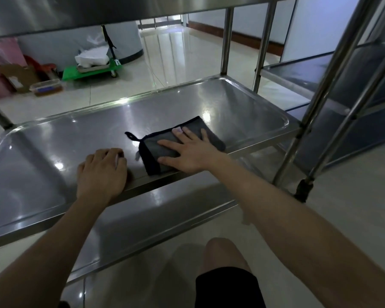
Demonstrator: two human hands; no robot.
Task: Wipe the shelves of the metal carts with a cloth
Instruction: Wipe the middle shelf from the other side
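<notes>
R hand (191, 152) lies flat, fingers straight & spread, pressing a folded grey cloth (165, 152) w/ black trim onto the cart's middle steel shelf (53, 152), by the front rim, right of centre. L hand (101, 172) rests on that rim near the cloth, not touching it, fingers curled under, holding nothing. Bkgd: green trolley (87, 73) & cardboard box (20, 74), label too blurry to read.

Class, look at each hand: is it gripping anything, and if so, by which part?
Nothing is gripped. The right hand presses flat on the grey cloth; the left hand rests, fingers curled, on the shelf near its front rim.
</notes>
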